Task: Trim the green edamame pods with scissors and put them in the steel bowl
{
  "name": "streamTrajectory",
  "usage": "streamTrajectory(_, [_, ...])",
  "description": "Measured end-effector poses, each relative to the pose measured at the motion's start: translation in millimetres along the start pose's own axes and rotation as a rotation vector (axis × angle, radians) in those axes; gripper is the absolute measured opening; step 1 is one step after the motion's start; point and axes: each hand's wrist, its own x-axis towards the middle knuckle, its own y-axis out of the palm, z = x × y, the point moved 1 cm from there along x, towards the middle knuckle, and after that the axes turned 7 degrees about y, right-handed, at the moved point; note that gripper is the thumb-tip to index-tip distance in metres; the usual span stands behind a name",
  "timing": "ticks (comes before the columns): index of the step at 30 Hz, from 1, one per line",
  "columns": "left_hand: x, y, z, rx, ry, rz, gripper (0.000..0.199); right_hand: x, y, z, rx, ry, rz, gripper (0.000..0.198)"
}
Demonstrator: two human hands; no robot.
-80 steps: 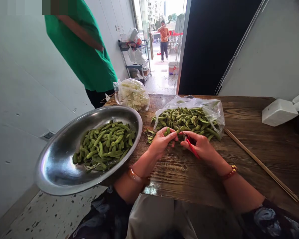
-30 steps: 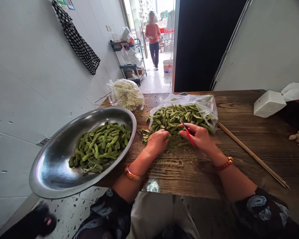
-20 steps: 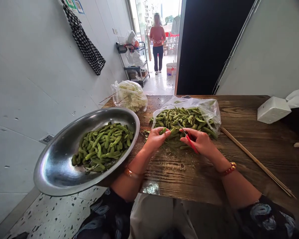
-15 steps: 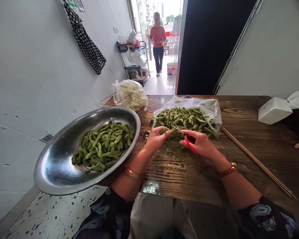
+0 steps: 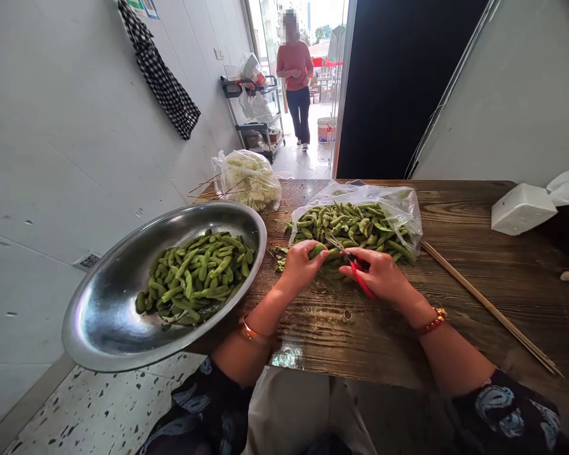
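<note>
Metal bowl (image 5: 107,325) and clear bag (image 5: 405,205) hold green pods (image 5: 196,275).

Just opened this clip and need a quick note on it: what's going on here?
A person's left hand pinches a green pod, while the right hand holds red-handled scissors near it. A pile of pods spills from a clear plastic bag on the wooden table, and a second pile sits in the metal basin at the left. Another person is farther back, beyond the table.
</note>
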Motion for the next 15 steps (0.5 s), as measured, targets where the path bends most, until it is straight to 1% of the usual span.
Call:
streamTrajectory(2, [-2,2,-2,0.09,0.048,-0.022,0.008,0,1,1,-0.019,0.016,-0.013,0.047])
streamTrajectory(3, [-3,3,-2,0.146,0.074,-0.011,0.011,0,1,1,-0.022,0.02,-0.016,0.046])
streamTrajectory(6, [-8,9,-3,0.303,0.124,0.077,0.018,-1,4,4,-0.007,0.016,-0.012,0.045])
streamTrajectory(8, [-11,11,-3,0.385,0.144,0.124,0.016,-2,7,6,0.004,0.012,-0.01,0.044])
streamTrajectory(11, [-12,11,-3,0.494,0.169,0.161,0.01,-3,9,8,0.018,0.017,0.007,0.042])
streamTrajectory(15, [-12,9,-4,0.569,0.182,0.203,0.008,-3,10,6,0.036,0.03,0.035,0.042])
